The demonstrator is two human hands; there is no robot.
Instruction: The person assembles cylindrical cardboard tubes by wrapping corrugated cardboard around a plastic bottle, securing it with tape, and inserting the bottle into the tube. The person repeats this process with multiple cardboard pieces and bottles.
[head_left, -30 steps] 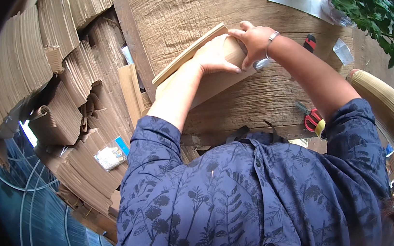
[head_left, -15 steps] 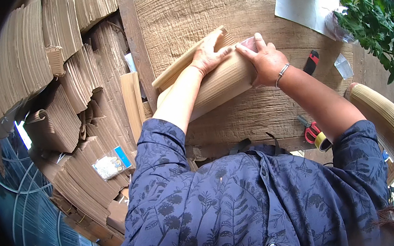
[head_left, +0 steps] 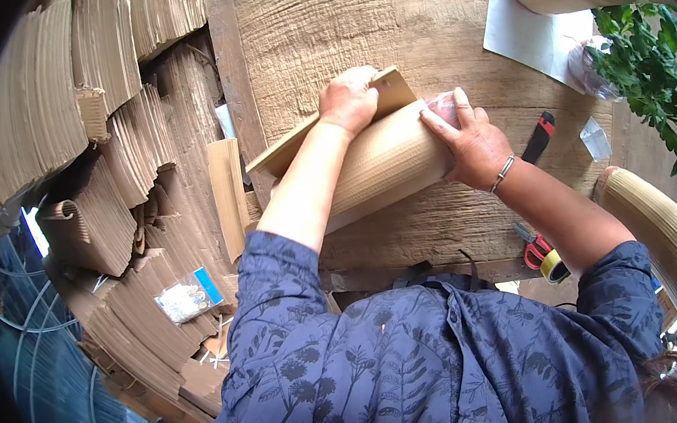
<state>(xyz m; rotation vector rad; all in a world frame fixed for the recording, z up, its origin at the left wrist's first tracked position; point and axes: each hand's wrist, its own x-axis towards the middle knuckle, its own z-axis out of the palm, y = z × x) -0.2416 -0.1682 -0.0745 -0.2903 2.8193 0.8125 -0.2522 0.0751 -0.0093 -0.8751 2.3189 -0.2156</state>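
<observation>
A sheet of corrugated cardboard (head_left: 387,164) lies slantwise on the wooden table, curved into a roll around something mostly hidden. At its right end a pinkish, plastic-covered end (head_left: 444,107) shows. My left hand (head_left: 348,103) is closed over the sheet's raised free flap (head_left: 393,92), fingers curled past its far edge. My right hand (head_left: 477,144) grips the roll's right end, thumb on the cardboard and fingers over the plastic-covered end.
A red-and-black cutter (head_left: 543,135), scissors (head_left: 535,247) and yellow tape (head_left: 554,267) lie right. Cardboard tubes (head_left: 663,237) and a leafy plant (head_left: 657,75) stand beyond. Stacked cardboard (head_left: 23,114) fills the left, with a small plastic bag (head_left: 186,299). A cardboard strip (head_left: 228,199) lies by the table's left edge.
My left hand has gone from lying flat with fingers spread on the roll to gripping the flap, which now stands up more. My right hand stays at the roll's end.
</observation>
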